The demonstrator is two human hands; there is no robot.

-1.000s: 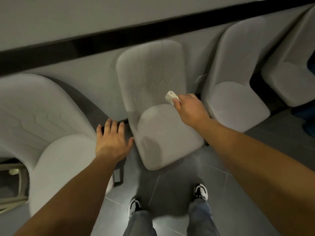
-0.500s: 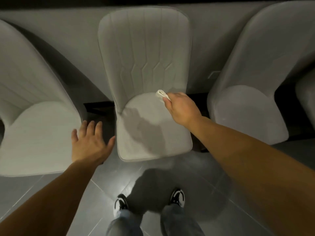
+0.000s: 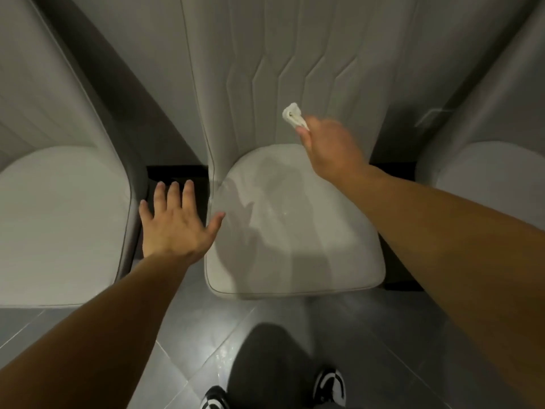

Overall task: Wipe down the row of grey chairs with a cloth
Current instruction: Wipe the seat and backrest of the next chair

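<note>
While gripped, cloth (image 3: 293, 116) mostly hidden.

A single head-worn wide-angle camera looks steeply down and forward from close above the middle chair (image 3: 295, 219), its seat filling the centre. Neighbouring chairs are cut off at both edges; the tiled floor (image 3: 188, 343) and the wearer's shoes (image 3: 329, 385) close the bottom.

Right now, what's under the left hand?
The left hand hovers open over the dark gap between the left chair and middle chair. Only shadowed dark floor shows there; whatever lies directly beneath the palm is covered.
</note>
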